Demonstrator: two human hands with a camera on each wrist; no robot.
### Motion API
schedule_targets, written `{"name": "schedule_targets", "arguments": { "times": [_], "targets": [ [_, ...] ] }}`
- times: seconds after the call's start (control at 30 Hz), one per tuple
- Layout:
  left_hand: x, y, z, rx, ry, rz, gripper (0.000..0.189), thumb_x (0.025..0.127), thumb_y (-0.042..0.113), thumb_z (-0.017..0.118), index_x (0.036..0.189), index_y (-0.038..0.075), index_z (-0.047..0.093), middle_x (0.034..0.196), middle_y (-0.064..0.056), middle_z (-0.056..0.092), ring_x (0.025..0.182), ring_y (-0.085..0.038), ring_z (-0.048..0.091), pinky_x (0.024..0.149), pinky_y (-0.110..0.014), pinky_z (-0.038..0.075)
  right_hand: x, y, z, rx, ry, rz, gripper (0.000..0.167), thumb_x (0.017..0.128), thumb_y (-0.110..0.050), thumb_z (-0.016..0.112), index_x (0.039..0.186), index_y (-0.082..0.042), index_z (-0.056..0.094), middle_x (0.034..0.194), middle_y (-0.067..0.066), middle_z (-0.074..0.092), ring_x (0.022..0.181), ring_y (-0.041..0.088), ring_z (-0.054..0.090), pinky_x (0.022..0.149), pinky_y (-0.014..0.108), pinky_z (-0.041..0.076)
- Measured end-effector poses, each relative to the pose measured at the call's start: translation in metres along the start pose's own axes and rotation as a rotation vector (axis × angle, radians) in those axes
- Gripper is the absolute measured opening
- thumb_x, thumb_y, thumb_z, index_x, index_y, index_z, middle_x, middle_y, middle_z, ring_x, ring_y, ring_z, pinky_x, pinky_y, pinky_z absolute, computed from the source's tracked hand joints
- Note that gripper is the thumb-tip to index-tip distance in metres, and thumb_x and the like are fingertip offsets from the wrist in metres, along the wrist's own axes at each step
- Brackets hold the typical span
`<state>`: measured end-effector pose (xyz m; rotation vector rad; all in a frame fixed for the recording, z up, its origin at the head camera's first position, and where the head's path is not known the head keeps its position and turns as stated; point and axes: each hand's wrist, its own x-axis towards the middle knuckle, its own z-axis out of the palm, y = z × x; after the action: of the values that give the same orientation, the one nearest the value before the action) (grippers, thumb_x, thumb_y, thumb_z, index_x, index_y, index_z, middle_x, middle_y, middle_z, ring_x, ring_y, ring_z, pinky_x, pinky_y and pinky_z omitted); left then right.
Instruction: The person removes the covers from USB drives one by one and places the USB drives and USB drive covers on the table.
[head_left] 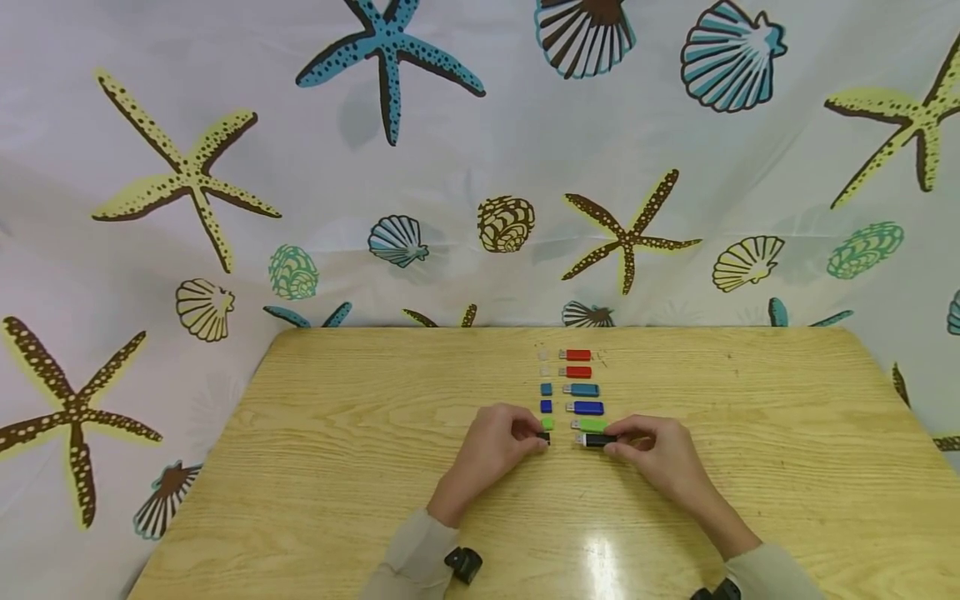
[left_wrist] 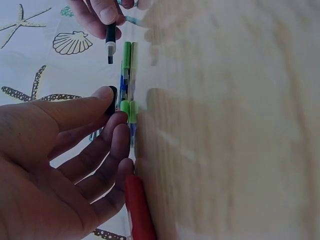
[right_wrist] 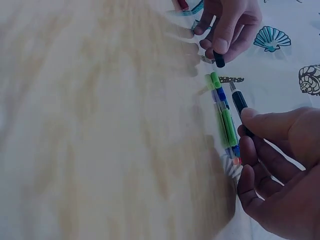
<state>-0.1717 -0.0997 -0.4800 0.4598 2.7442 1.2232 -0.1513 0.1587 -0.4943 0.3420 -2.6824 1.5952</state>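
Note:
My left hand (head_left: 489, 448) pinches a small black cap (left_wrist: 114, 95) between thumb and fingertips. Opposite it, my right hand (head_left: 666, 457) holds a black USB flash drive (head_left: 596, 440) by its rear end, the metal plug pointing left toward the cap. A short gap separates drive and cap. Just beyond them lie a green flash drive (head_left: 592, 425) and its green cap (head_left: 547, 424). Farther back come a blue drive (head_left: 588, 407) with a blue cap (head_left: 546, 407), and a teal-blue drive (head_left: 583, 390) with a matching cap (head_left: 546, 389).
Two red flash drives (head_left: 577, 355) end the drive column at the back, with pale clear caps (head_left: 543, 356) to their left. Everything lies on a wooden table (head_left: 360, 400). Behind it hangs a seashell-patterned cloth (head_left: 450, 167). A red object (left_wrist: 139, 207) shows beneath the left hand in the left wrist view.

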Motion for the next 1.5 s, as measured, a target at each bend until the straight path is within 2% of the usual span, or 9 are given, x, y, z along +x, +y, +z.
{"name": "schedule_targets", "arguments": {
  "times": [0.2, 0.4, 0.53, 0.8, 1.1, 1.33, 1.5],
  "targets": [
    [0.004, 0.004, 0.004, 0.073, -0.012, 0.000, 0.006, 0.089, 0.014, 0.082, 0.091, 0.010, 0.079, 0.081, 0.005, 0.070, 0.069, -0.006, 0.060, 0.064, -0.024, 0.052, 0.001, 0.001, 0.001, -0.041, 0.008, 0.001, 0.014, 0.085, -0.005, 0.084, 0.099, -0.008, 0.080, 0.099, 0.005, 0.076, 0.080, 0.016, 0.069, 0.068, 0.025, 0.057],
    [0.005, 0.009, 0.008, 0.122, -0.016, -0.038, 0.008, 0.088, 0.015, 0.084, 0.089, 0.010, 0.078, 0.074, 0.007, 0.065, 0.064, -0.007, 0.057, 0.059, -0.025, 0.048, 0.003, 0.002, 0.003, -0.085, 0.002, -0.004, 0.014, 0.084, -0.005, 0.085, 0.098, -0.007, 0.080, 0.089, 0.000, 0.074, 0.075, 0.013, 0.067, 0.066, 0.025, 0.056],
    [0.006, 0.010, 0.010, 0.142, -0.010, -0.061, 0.009, 0.088, 0.017, 0.084, 0.087, 0.011, 0.077, 0.072, 0.008, 0.063, 0.064, -0.007, 0.057, 0.059, -0.025, 0.048, 0.003, 0.001, 0.005, -0.105, 0.002, -0.006, 0.014, 0.083, -0.005, 0.085, 0.097, -0.007, 0.080, 0.086, -0.001, 0.073, 0.073, 0.012, 0.066, 0.065, 0.025, 0.056],
    [0.006, 0.015, 0.011, 0.173, 0.005, -0.064, 0.010, 0.086, 0.016, 0.086, 0.084, 0.012, 0.077, 0.070, 0.008, 0.063, 0.062, -0.007, 0.056, 0.057, -0.025, 0.046, 0.004, -0.002, 0.005, -0.121, -0.007, 0.003, 0.013, 0.083, -0.002, 0.084, 0.095, -0.006, 0.080, 0.086, 0.000, 0.073, 0.072, 0.012, 0.066, 0.063, 0.025, 0.055],
    [0.006, 0.013, 0.011, 0.148, 0.013, -0.067, 0.009, 0.085, 0.015, 0.086, 0.087, 0.011, 0.078, 0.071, 0.008, 0.064, 0.063, -0.006, 0.057, 0.058, -0.026, 0.047, 0.005, -0.003, 0.004, -0.126, -0.005, -0.012, 0.014, 0.083, -0.001, 0.084, 0.096, -0.006, 0.079, 0.087, 0.001, 0.074, 0.073, 0.013, 0.067, 0.063, 0.025, 0.055],
    [0.005, 0.011, 0.009, 0.109, 0.008, -0.045, 0.009, 0.085, 0.010, 0.086, 0.087, 0.008, 0.078, 0.073, 0.005, 0.066, 0.063, -0.007, 0.058, 0.058, -0.026, 0.048, 0.004, -0.003, 0.004, -0.113, -0.008, 0.001, 0.015, 0.083, -0.001, 0.084, 0.096, -0.005, 0.079, 0.093, 0.005, 0.076, 0.075, 0.014, 0.069, 0.065, 0.025, 0.056],
    [0.003, 0.009, 0.006, 0.073, 0.009, -0.026, 0.008, 0.085, 0.006, 0.085, 0.091, 0.006, 0.079, 0.077, 0.002, 0.069, 0.066, -0.008, 0.060, 0.061, -0.026, 0.052, 0.005, -0.003, 0.005, -0.102, -0.014, 0.011, 0.016, 0.084, -0.002, 0.084, 0.098, -0.005, 0.078, 0.090, 0.004, 0.075, 0.075, 0.014, 0.069, 0.065, 0.025, 0.056]
  ]
}}
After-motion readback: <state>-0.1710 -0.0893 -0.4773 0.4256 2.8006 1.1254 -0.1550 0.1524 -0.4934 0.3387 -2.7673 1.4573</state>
